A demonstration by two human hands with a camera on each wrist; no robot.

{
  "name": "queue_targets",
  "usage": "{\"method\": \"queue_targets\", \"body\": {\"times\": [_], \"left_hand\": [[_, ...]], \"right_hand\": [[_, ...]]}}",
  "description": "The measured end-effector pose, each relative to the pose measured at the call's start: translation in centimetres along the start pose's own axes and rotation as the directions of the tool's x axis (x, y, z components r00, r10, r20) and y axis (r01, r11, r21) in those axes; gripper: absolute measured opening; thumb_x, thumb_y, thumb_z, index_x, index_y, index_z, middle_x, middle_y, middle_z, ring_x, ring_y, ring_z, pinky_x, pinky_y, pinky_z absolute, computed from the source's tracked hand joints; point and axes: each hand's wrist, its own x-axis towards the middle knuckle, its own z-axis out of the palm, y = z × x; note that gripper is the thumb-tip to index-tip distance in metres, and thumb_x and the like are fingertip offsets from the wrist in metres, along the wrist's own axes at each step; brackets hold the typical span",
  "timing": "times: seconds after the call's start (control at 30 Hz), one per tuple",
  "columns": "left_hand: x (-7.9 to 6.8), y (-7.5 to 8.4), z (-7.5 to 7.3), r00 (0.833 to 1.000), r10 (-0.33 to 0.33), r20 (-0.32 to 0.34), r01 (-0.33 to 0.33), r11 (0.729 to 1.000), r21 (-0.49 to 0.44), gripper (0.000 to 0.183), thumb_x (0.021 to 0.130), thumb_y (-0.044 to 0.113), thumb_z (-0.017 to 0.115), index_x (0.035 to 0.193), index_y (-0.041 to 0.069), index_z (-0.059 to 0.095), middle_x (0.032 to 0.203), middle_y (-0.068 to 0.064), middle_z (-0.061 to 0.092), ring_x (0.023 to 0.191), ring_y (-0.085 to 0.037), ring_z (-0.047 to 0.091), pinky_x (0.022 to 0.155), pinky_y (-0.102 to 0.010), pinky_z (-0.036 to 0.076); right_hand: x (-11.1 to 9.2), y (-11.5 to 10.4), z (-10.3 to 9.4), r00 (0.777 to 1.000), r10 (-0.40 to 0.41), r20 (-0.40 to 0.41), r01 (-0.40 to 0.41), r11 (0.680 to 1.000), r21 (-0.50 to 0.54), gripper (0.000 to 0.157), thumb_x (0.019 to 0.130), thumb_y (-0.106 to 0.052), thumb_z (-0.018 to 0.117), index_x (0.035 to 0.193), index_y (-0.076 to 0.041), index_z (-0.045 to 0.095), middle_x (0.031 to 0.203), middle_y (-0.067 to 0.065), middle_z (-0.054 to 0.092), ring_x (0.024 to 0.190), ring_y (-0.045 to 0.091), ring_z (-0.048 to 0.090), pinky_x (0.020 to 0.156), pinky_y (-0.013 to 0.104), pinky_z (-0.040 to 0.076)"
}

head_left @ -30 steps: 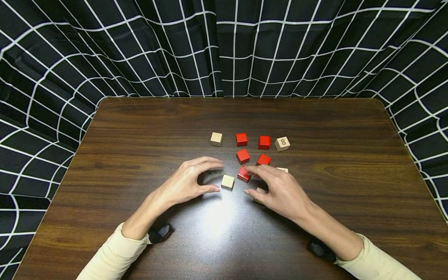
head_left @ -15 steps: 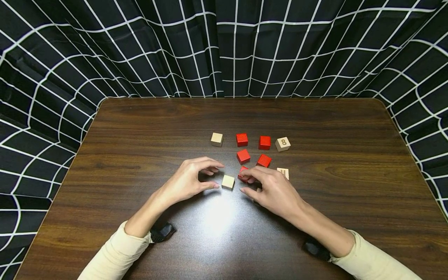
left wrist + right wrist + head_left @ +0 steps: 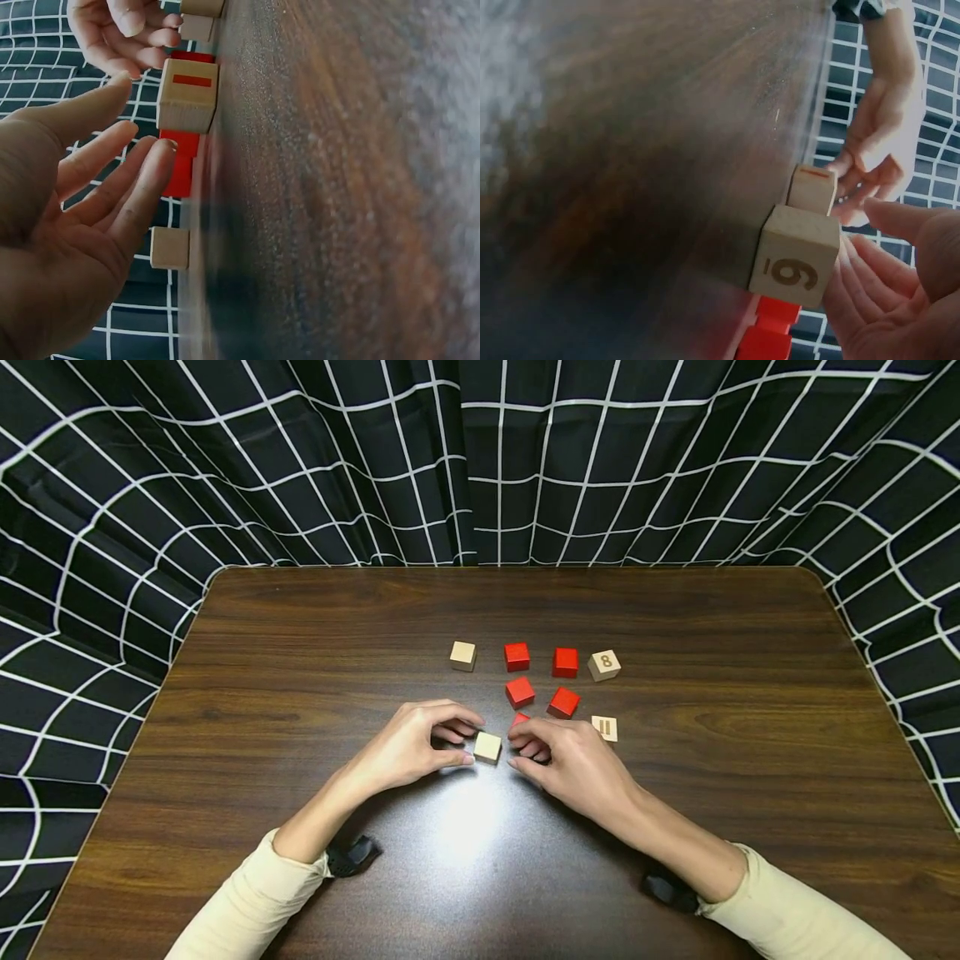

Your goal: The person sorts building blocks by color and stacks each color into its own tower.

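In the head view my left hand (image 3: pixel 420 743) curves round the left side of a pale wooden cube (image 3: pixel 487 747), thumb and fingertips close at its edges. The left wrist view shows a red bar on this wooden cube (image 3: pixel 187 94). My right hand (image 3: pixel 573 764) is just right of it, fingers bent and thumb apart from them, gripping nothing visible. A red cube (image 3: pixel 520 719) is mostly covered by its fingers. In the right wrist view a wooden cube marked with an underlined 6 (image 3: pixel 795 255) stands by the right fingers; the hand hides it from the head camera.
Behind the hands sit a plain wooden cube (image 3: pixel 462 657), several red cubes (image 3: pixel 566 663), and a wooden cube marked 8 (image 3: pixel 604 665). A cube with two bars (image 3: pixel 604 728) lies right of the right hand. Gridded black curtains (image 3: pixel 300 460) enclose the brown table (image 3: pixel 300 635).
My right hand has slid left toward the pale cube, covering more of the near red cube and uncovering the two-bar cube. The left fingers have edged closer to the pale cube.
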Motion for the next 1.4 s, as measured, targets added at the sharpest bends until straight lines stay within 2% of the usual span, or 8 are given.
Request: {"method": "queue_targets", "body": {"times": [0.2, 0.43, 0.67, 1.03, 1.4], "left_hand": [[0.2, -0.3, 0.3, 0.999, -0.045, 0.011, 0.045, 0.998, 0.041, 0.039, 0.08, 0.007, 0.083, 0.116, 0.004, 0.069, 0.11, -0.002, 0.07, 0.093, -0.015, 0.07, 0.081, -0.02, 0.056], [0.4, -0.3, 0.7, 0.997, -0.081, -0.015, 0.082, 0.994, 0.072, 0.033, 0.08, 0.007, 0.083, 0.111, 0.006, 0.071, 0.104, -0.002, 0.071, 0.087, -0.011, 0.07, 0.076, -0.019, 0.057], [0.6, -0.2, 0.9, 0.994, -0.106, -0.001, 0.106, 0.992, 0.067, 0.032, 0.08, 0.005, 0.083, 0.109, 0.007, 0.071, 0.1, -0.002, 0.072, 0.085, -0.009, 0.07, 0.075, -0.02, 0.057], [0.6, -0.5, 1.0, 0.994, -0.109, -0.006, 0.109, 0.993, 0.034, 0.026, 0.08, 0.004, 0.082, 0.104, 0.007, 0.072, 0.092, -0.001, 0.073, 0.083, -0.007, 0.069, 0.075, -0.02, 0.057], [0.5, -0.1, 0.9, 0.99, -0.137, -0.013, 0.137, 0.991, 0.003, 0.025, 0.081, 0.005, 0.082, 0.104, 0.008, 0.072, 0.091, 0.0, 0.073, 0.082, -0.006, 0.07, 0.074, -0.02, 0.057]], "right_hand": [[0.4, 0.0, 0.5, 0.997, 0.065, 0.035, -0.065, 0.998, 0.002, 0.023, 0.081, -0.008, 0.081, 0.102, -0.005, 0.073, 0.091, 0.0, 0.075, 0.075, 0.003, 0.069, 0.066, 0.023, 0.058], [0.8, -0.3, 0.6, 0.996, 0.079, 0.03, -0.078, 0.996, -0.048, 0.026, 0.08, -0.013, 0.083, 0.103, -0.004, 0.074, 0.091, 0.0, 0.076, 0.074, 0.003, 0.07, 0.064, 0.017, 0.056], [0.9, -0.4, 0.7, 0.995, 0.09, 0.048, -0.088, 0.996, -0.031, 0.031, 0.081, -0.011, 0.082, 0.109, -0.001, 0.074, 0.09, 0.003, 0.076, 0.075, 0.007, 0.072, 0.062, 0.013, 0.054], [1.2, 0.0, 1.3, 0.996, 0.067, 0.057, -0.063, 0.996, -0.058, 0.024, 0.08, -0.012, 0.083, 0.102, -0.005, 0.076, 0.088, 0.003, 0.076, 0.072, 0.006, 0.071, 0.06, 0.015, 0.055], [1.3, -0.1, 1.2, 0.996, 0.085, 0.038, -0.084, 0.996, -0.018, 0.021, 0.078, -0.011, 0.084, 0.096, -0.007, 0.075, 0.086, 0.002, 0.075, 0.07, 0.003, 0.069, 0.06, 0.013, 0.053]]}}
